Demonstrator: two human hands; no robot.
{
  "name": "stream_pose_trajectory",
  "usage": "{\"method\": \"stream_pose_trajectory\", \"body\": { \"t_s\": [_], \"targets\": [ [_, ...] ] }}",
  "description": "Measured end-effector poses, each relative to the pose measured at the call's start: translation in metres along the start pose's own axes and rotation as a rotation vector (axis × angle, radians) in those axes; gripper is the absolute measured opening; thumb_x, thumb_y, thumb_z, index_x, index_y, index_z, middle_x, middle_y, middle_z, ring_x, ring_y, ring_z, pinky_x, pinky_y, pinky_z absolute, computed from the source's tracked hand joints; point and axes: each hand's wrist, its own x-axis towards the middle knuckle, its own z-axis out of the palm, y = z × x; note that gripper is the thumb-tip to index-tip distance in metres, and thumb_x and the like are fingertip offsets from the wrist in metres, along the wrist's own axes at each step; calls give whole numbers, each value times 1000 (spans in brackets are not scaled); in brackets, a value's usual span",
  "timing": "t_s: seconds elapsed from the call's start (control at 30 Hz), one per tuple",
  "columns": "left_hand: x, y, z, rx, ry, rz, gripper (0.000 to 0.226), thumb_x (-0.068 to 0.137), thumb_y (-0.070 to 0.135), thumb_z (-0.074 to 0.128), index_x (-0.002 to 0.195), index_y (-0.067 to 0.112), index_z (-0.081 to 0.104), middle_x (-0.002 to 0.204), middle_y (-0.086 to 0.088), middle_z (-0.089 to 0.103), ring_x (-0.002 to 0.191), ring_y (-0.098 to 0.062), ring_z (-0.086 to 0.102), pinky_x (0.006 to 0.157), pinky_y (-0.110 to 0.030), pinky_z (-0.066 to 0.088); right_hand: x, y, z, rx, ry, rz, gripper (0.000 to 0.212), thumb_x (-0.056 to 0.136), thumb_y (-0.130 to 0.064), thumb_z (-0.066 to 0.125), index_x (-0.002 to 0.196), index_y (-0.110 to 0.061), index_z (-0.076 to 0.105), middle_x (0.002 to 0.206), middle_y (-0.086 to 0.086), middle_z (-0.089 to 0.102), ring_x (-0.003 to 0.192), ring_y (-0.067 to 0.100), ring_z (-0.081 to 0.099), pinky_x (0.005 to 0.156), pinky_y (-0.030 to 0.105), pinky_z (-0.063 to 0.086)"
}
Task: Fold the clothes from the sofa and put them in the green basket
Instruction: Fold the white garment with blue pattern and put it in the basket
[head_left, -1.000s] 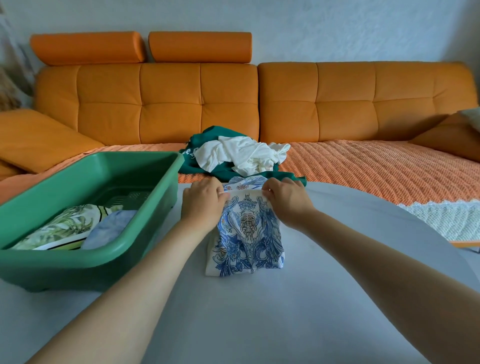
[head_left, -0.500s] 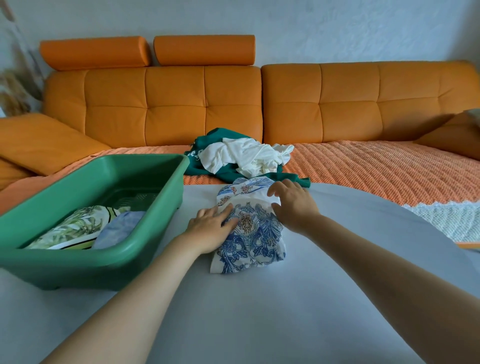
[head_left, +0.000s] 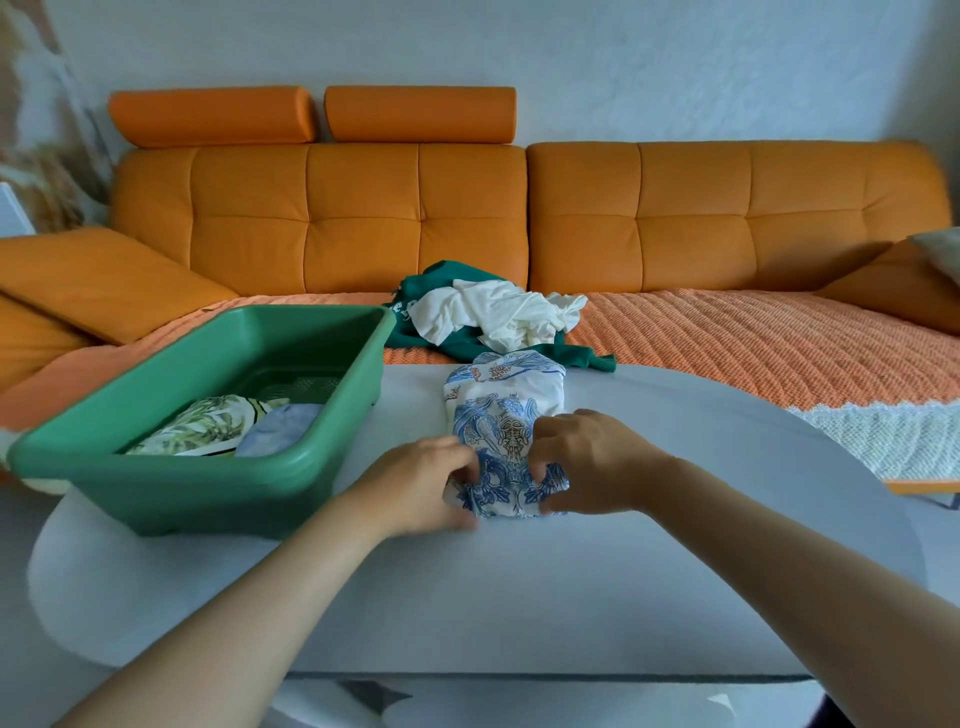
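Both forearms reach in from the near edge over the pale grey surface (head_left: 519, 597).

Left hand (head_left: 421, 483): fingers (head_left: 465, 464) curled in, gripping the near left corner of the blue-patterned garment (head_left: 501, 410). Slightly blurred; thumb cannot be made out.

Right hand (head_left: 589, 462): fingers (head_left: 540, 441) bent and spread a little, tips pressing on top of the cloth, thumb low along the near hem. The near right corner is pinched between them.

The garment lies on the surface, folded to a narrow strip running away from the person. Its near end is bunched between the two hands; its far end lies flat near the surface's far edge.

Left of it, close but not touching, stands the green basket (head_left: 208, 501). Inside, a folded leaf-print piece (head_left: 202, 426) sits beside a pale blue piece (head_left: 280, 436).

Beyond, on the orange sofa (head_left: 363, 208), a crumpled white garment (head_left: 498, 312) lies on top of a dark green garment (head_left: 431, 283), both resting on an orange throw (head_left: 727, 338).
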Motion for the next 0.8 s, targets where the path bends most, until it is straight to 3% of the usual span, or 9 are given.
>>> {"method": "stream_pose_trajectory", "body": {
  "t_s": [0.13,0.33,0.47,0.53,0.6,0.7,0.73,0.77,0.8],
  "targets": [
    [-2,-4,7,-43,0,-95,17,76,31,81,90,29,72,80,19,57,77,-4,55,66,-17,40,7,-5,1,-46,-29,-17,20,86,-43,72,95,-26,76,98,-11,65,93,15,61,88,28,39],
    [-10,-14,-16,-45,-137,-208,8,77,30,81,76,32,73,67,25,61,67,11,57,59,-12,42,7,7,-1,-104,-140,67,22,94,-44,63,100,-25,72,103,-9,66,95,16,61,95,33,43],
    [-16,-4,-20,50,-307,-220,11,78,35,72,69,35,66,69,24,63,67,7,58,60,-17,45,6,7,2,-18,-192,70,15,88,-42,70,88,-28,70,93,-12,64,90,14,59,86,33,48],
    [-10,7,-23,2,-139,-171,15,80,35,61,66,29,61,67,17,63,66,0,57,59,-23,44,7,1,4,48,-14,10,14,82,-41,68,80,-27,67,87,-11,58,84,14,54,80,32,47],
    [1,18,-22,-69,134,-42,24,84,32,50,63,21,52,63,7,56,62,-9,52,56,-28,39,10,-3,1,38,202,4,21,80,-45,59,86,-26,64,89,-8,53,83,16,48,80,36,46],
    [19,35,-15,-97,332,105,19,94,22,50,79,14,57,82,2,57,83,-16,52,73,-36,47,14,-5,11,-35,173,60,59,83,-57,53,131,-23,55,132,1,51,119,22,46,102,39,41],
    [24,34,-8,-80,293,121,13,96,22,52,93,14,61,97,1,59,98,-16,52,85,-37,47,12,-4,19,-30,62,89,78,84,-66,50,147,-21,40,150,4,39,135,23,37,113,40,34],
    [27,30,-1,-34,191,106,23,96,29,55,112,13,61,117,0,58,115,-16,47,99,-37,43,10,-4,27,-19,-63,118,95,83,-75,46,156,-21,22,162,3,23,146,21,23,120,39,24],
    [29,25,6,37,37,73,49,95,42,57,135,13,52,141,0,48,134,-16,36,114,-37,32,8,-2,35,-4,-175,146,106,80,-82,42,160,-21,7,167,1,7,151,19,11,123,37,14]
  ]
}}
